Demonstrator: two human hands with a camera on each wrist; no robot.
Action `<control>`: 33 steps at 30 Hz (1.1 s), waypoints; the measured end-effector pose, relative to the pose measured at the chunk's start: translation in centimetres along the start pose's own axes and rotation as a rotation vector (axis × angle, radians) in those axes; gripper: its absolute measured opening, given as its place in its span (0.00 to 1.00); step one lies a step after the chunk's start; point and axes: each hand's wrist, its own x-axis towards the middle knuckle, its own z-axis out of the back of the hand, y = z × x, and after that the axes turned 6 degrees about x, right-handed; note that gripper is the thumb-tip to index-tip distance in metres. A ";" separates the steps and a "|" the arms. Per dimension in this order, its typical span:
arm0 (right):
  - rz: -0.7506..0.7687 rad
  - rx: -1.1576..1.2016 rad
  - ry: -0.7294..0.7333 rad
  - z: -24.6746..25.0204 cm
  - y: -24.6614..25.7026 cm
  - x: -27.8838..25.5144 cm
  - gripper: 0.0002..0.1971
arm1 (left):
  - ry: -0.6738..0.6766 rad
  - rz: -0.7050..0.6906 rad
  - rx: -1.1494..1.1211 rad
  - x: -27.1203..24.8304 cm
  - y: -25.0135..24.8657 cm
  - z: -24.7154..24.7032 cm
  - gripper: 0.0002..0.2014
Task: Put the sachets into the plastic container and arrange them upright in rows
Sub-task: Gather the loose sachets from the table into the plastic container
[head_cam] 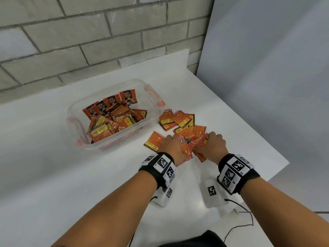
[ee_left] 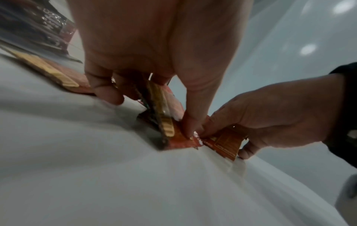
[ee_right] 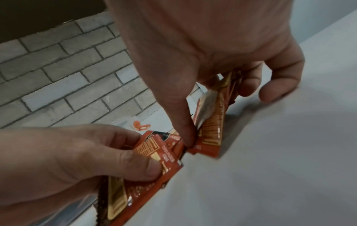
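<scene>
Sachets, orange-red with yellow panels, in three lots on a white table (head_cam: 53, 166). Lot one, at left: a loose jumble inside the clear plastic container (head_cam: 78, 120), which has orange clips on its rim; a few at the back stand upright in a row (head_cam: 111, 102), dark "D2X" faces forward, the remainder lying tilted and overlapping. Lot two, centre right: a scattered pile (head_cam: 179, 122) flat on the table just beside the container's right wall, mostly printed backs up, one sachet (head_cam: 154, 141) lying a little apart toward the near left. Lot three, at the near edge of that pile: a gathered bundle (head_cam: 188, 148) stood on edge between both hands. Left hand (head_cam: 171, 145), knuckles up, fingers curled down over the bundle's left part, thumb (ee_right: 141, 166) pressing it against the fingers. Right hand (head_cam: 213, 145) alongside, thumb tip (ee_right: 185, 134) and curled fingers pinching the right part; little finger (ee_right: 278, 90) touching the table. Both thumbs nearly meet at the middle. Grey brick wall (head_cam: 89, 41) behind; plain pale panel (head_cam: 276, 68) at right.
</scene>
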 end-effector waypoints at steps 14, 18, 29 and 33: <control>0.019 0.213 0.217 4.9 -2.7 1.5 0.26 | -0.019 0.178 -0.432 -0.9 6.7 3.2 0.28; 0.101 0.329 0.267 4.1 0.9 2.1 0.24 | -0.009 0.260 -0.238 -0.5 6.4 2.7 0.37; 0.091 -0.093 0.057 1.2 1.9 1.5 0.30 | -0.053 0.252 -0.182 -1.2 5.9 2.2 0.33; 0.084 0.132 0.124 2.2 0.2 1.9 0.19 | -0.083 0.172 -0.389 -2.4 6.0 3.1 0.24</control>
